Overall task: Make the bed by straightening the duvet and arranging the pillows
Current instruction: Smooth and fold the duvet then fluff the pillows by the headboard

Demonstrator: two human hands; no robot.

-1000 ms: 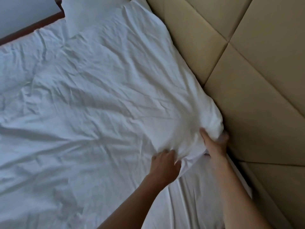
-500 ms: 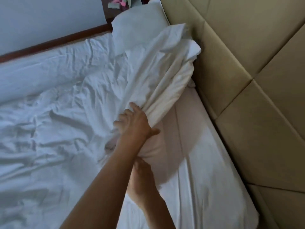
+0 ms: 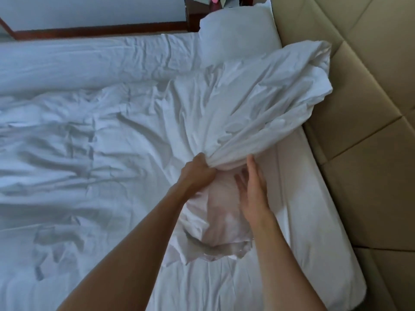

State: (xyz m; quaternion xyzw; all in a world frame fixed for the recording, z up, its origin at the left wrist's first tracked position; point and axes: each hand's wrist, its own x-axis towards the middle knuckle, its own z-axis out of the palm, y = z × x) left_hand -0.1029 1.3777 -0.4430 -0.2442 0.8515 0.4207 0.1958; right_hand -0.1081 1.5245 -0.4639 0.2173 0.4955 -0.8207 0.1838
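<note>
The white duvet point(image 3: 94, 140) lies crumpled across the bed, with its upper part bunched and lifted toward the headboard. My left hand point(image 3: 197, 171) grips a gathered fold of the duvet at the middle. Just to its right, my right hand point(image 3: 252, 189) has straight fingers laid against the duvet's folded underside. A white pillow point(image 3: 238, 32) lies at the far end of the bed against the headboard. The bared bed sheet point(image 3: 303, 198) shows along the right side.
A padded beige headboard point(image 3: 363, 122) runs along the right. A dark wooden skirting point(image 3: 101, 32) and a pale wall bound the far side. Small colourful items sit on dark furniture point(image 3: 213, 1) beyond the pillow.
The duvet corner was pulled away from the headboard and bunched toward the middle, baring the sheet. My right hand let go and now lies flat; my left hand keeps its grip.
</note>
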